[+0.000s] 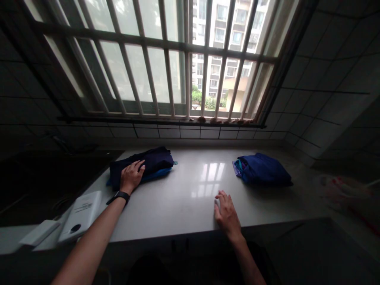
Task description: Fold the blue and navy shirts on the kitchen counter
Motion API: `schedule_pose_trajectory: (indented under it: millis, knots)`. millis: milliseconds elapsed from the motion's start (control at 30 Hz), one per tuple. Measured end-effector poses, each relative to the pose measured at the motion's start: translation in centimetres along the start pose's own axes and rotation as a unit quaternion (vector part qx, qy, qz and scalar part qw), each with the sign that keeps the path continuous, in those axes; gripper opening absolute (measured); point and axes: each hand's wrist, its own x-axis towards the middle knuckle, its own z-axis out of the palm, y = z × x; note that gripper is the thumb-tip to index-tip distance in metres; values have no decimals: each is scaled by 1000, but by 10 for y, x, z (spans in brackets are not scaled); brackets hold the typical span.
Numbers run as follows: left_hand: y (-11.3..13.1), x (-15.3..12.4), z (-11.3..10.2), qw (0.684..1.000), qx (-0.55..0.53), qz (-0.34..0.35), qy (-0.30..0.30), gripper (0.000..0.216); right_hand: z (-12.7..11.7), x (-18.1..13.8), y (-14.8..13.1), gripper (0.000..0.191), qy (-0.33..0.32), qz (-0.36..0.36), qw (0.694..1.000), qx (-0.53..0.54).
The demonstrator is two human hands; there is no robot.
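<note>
My left hand (132,174), with a dark band on its wrist, lies with fingers stretched over a folded dark navy cloth bundle (154,159) on the left of the counter. A brighter blue layer (158,174) shows along the bundle's lower edge. My right hand (227,211) hovers over or rests on the front part of the white counter (184,206); its fingers are apart and hold nothing. Beyond it to the right lies a second blue cloth bundle (264,169), with teal and purple fabric showing at its left end.
A white box-like device (83,213) and a smaller white block (40,233) lie at the left front. A dark sink area (35,182) with a faucet is further left. A barred window (178,47) rises behind the counter. Blurred red and clear items (344,190) are at far right.
</note>
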Motion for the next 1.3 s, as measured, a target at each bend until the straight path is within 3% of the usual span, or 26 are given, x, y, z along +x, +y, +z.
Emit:
schedule_pose_trajectory:
  millis: [1300]
  knots:
    - [7, -3, -4, 1000, 7, -2, -7, 46, 0, -1, 2, 27, 27, 3, 998, 62]
